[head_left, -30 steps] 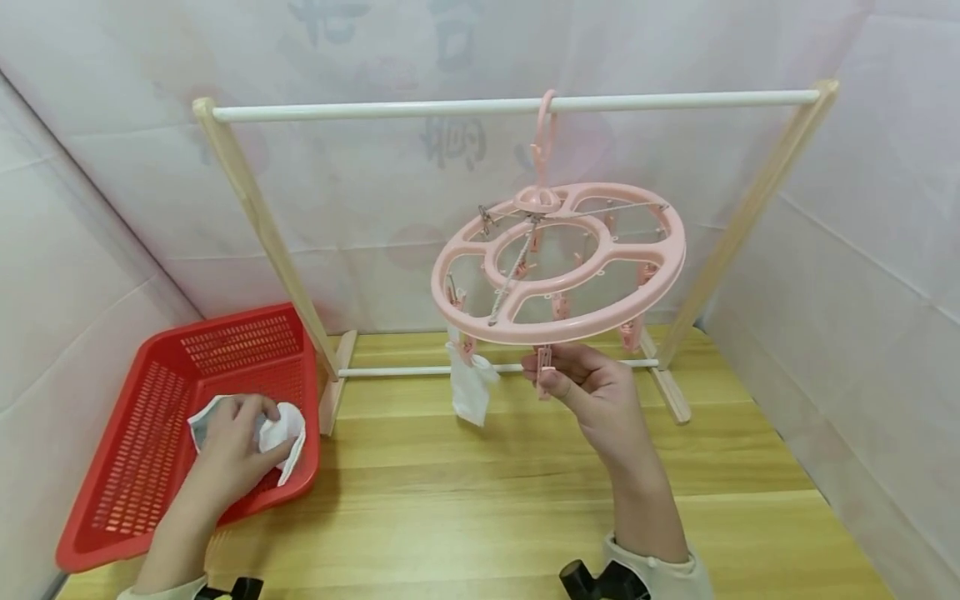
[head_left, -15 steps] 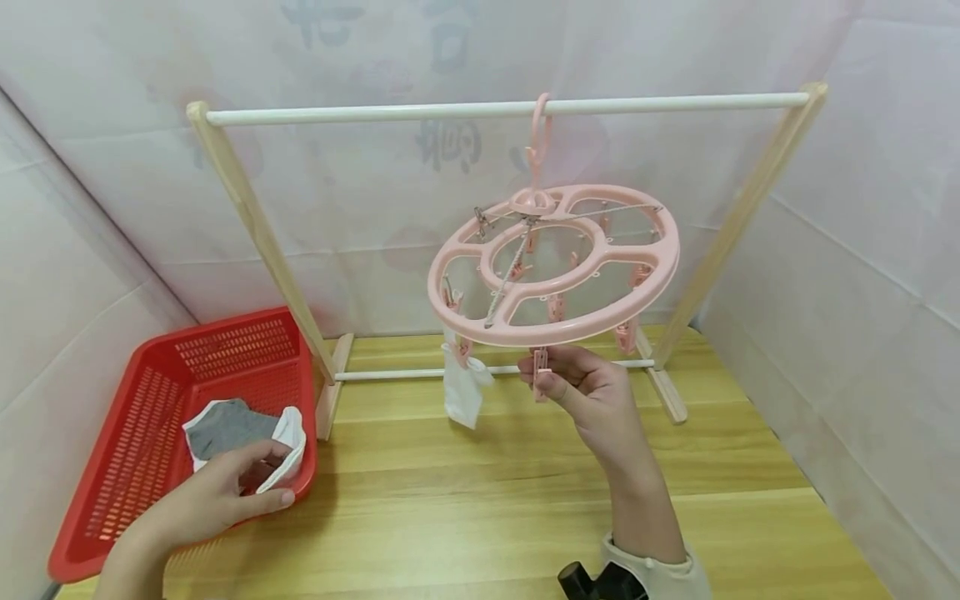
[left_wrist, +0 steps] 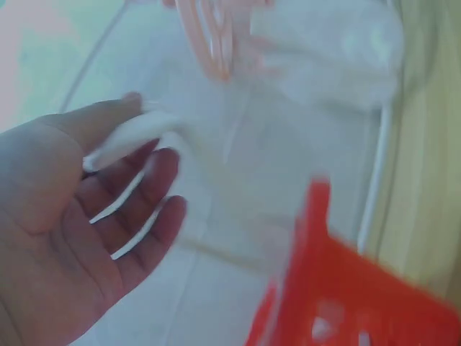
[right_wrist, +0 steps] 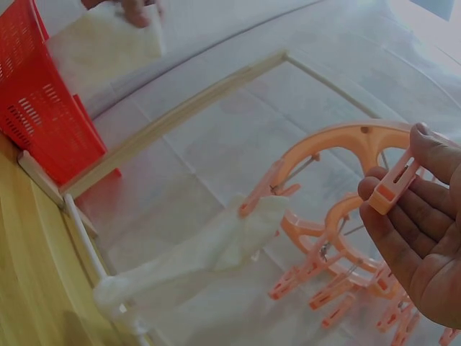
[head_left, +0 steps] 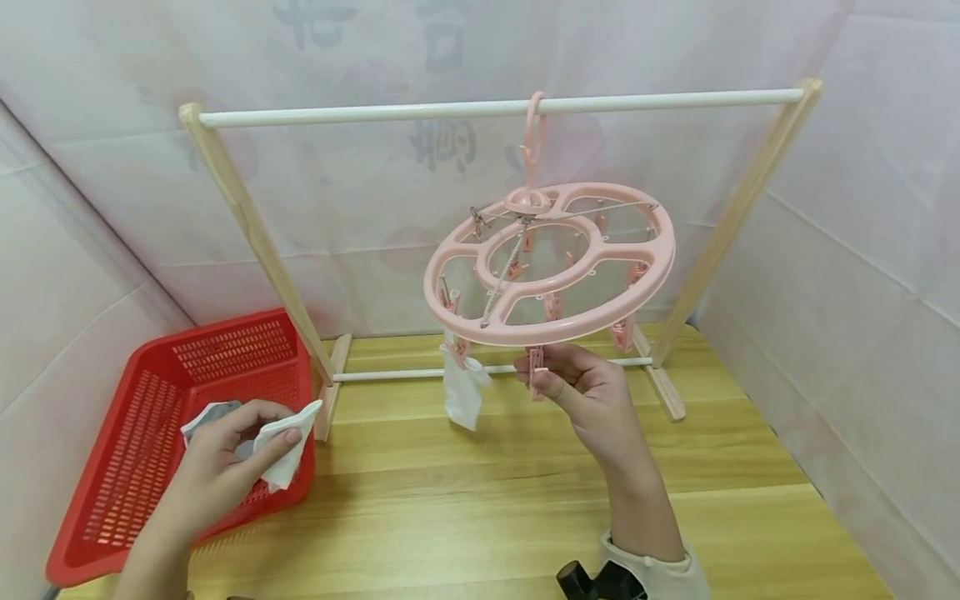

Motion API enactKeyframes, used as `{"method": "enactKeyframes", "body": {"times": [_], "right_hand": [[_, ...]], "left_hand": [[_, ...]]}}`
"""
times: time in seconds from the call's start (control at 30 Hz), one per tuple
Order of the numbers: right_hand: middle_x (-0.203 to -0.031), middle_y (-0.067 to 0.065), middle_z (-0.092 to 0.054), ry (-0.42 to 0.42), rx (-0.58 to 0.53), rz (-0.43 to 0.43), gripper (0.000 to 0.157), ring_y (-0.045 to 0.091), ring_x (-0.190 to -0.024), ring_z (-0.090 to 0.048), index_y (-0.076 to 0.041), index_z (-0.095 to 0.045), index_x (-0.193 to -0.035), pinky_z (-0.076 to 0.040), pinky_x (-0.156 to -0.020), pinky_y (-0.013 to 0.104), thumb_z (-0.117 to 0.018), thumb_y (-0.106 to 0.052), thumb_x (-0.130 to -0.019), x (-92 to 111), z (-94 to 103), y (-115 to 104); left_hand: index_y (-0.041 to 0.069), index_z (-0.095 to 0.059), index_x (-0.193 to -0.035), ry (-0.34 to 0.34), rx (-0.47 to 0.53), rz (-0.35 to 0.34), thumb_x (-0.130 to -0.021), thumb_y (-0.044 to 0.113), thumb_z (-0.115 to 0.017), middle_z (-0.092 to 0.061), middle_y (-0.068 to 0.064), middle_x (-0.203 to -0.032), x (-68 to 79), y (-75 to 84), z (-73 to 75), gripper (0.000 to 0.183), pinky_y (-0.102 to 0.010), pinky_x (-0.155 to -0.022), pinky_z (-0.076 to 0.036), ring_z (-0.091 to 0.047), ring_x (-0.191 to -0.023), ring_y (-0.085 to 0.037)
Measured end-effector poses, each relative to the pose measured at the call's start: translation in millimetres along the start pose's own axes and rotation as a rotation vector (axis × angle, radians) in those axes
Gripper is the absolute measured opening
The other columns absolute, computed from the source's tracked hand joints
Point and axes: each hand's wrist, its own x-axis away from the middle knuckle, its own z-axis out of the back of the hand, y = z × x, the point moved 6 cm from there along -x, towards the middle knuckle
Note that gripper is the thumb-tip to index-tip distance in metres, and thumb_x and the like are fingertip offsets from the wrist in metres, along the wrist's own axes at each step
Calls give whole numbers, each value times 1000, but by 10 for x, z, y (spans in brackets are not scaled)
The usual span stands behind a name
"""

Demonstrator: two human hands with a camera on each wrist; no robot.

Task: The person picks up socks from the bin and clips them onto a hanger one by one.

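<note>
My left hand (head_left: pixel 217 467) pinches a folded white sock (head_left: pixel 288 454) between thumb and fingers, just above the front right corner of a red basket (head_left: pixel 232 348). Inside the basket lies a grey-and-white sock (head_left: pixel 213 412), partly hidden behind that hand. My right hand (head_left: pixel 596 400) pinches a pink clothes peg (head_left: pixel 536 371) hanging from the front of a round pink drying hanger (head_left: pixel 592 321). Left of this peg, another white sock (head_left: pixel 463 396) hangs from a peg. The right wrist view shows the gripped peg (right_wrist: pixel 392 184) between thumb and fingers.
The drying hanger hooks over the white top bar (head_left: pixel 337 114) of a wooden-legged rack (head_left: pixel 247 217). More pink pegs (right_wrist: pixel 328 292) dangle below its rings. A lower white rod (head_left: pixel 390 375) crosses just above the wooden table (head_left: pixel 450 517). Pale cloth walls stand behind and at both sides.
My left hand has picked up the white sock and lifted it from the basket, leaving the grey-and-white one there. The right hand keeps its grip on the peg. The head view has shifted slightly.
</note>
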Motion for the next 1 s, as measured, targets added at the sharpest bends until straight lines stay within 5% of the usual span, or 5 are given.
{"method": "enactKeyframes", "body": {"times": [0.2,0.4,0.8,1.0], "right_hand": [[-99,28,-62,-14,-3,12,25,34,-93,-62,8,-57,-113,-53,-75,35,-51,8,-89,-7,-8,-1],[-100,29,-61,-21,-16,11,25,35,-93,-62,13,-53,-113,-53,-74,34,-49,8,-89,-7,-25,-6],[-101,29,-60,-17,-32,52,25,32,-92,-62,12,-53,-114,-52,-72,31,-48,8,-90,-15,-48,-38],[-100,27,-61,-13,-55,54,24,33,-91,-62,13,-52,-113,-52,-71,29,-49,8,-90,-18,-76,-40]], "left_hand": [[5,-64,-98,93,103,-229,-77,-12,-64,-62,-7,-79,-195,523,-117,27,-18,-47,-43,-53,-59,-8],[2,-66,-97,136,149,-272,-76,-15,-63,-66,-9,-86,-394,904,-267,27,-18,-54,-46,-57,-64,-12],[4,-68,-94,116,192,-270,-75,-10,-67,-69,-6,-87,-660,1085,-732,24,-21,-60,-48,-62,-72,-12],[15,-68,-98,80,221,-222,-81,2,-67,-67,4,-90,-736,964,-998,21,-23,-62,-47,-60,-75,-10]]}}
